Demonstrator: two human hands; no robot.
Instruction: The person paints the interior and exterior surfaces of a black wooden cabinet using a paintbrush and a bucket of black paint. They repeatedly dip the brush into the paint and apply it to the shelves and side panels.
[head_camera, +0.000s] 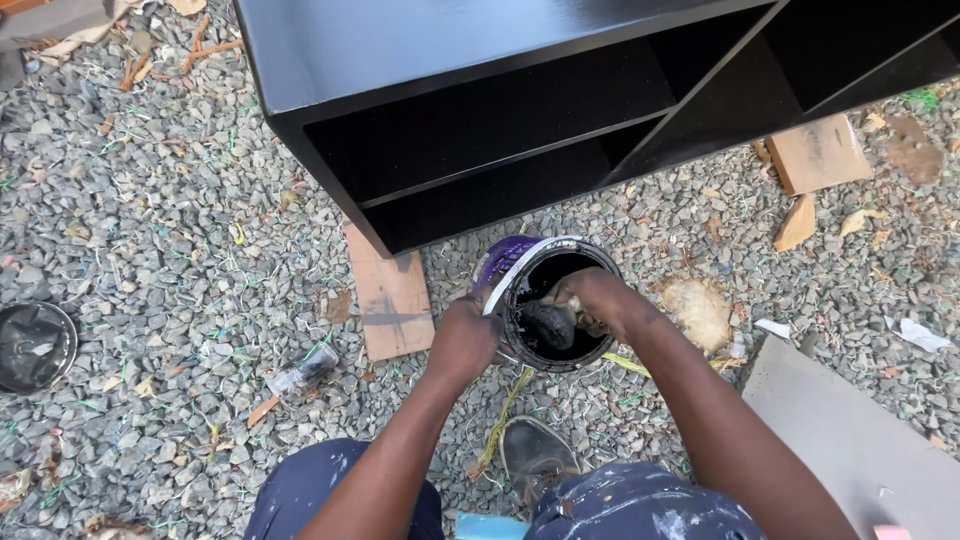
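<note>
A tilted paint can (515, 262) with a purple and white label stands on the gravel, with black paint inside. My left hand (462, 340) grips the can's rim and side on the left. My right hand (597, 298) reaches into the can's mouth and is closed on a black, paint-soaked rag (549, 323). Just beyond the can stands a black-painted shelf unit (480, 110) with open compartments.
A wooden block (392, 298) props the shelf's near corner and another (820, 152) lies at the right. The can's lid (35, 345) lies at the far left. A small bottle (303, 370) lies on the gravel. My shoe (535, 455) is below the can; a grey board (850, 430) is at right.
</note>
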